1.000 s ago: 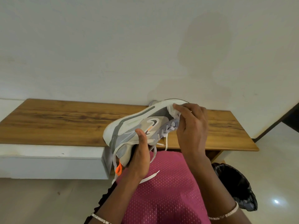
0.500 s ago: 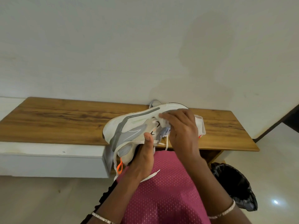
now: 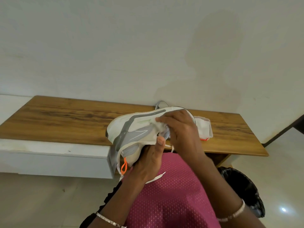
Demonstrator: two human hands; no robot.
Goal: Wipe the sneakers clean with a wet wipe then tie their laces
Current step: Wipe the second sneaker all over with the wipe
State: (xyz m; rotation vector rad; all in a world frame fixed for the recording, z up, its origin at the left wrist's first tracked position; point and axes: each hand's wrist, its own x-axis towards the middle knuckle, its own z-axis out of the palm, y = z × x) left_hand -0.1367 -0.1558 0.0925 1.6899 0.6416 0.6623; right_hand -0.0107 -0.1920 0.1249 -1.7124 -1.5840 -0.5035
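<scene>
Wooden bench top (image 3: 65, 119) bare across left and centre; hand could pass there. Wall (image 3: 115, 46) directly behind bench blocks far side. Right part taken up: held sneaker (image 3: 136, 129), both hands on it, second sneaker (image 3: 204, 127) just behind. Black bin (image 3: 243, 191) on floor, lower right, beside pink-clad lap (image 3: 172, 195).

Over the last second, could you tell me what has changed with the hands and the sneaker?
The right hand, holding the wipe, slid from the sneaker's toe end back along its side toward the middle. That uncovered a second sneaker lying behind on the bench. The left hand still grips the held sneaker from below, thumb on its side; the laces still hang untied.
</scene>
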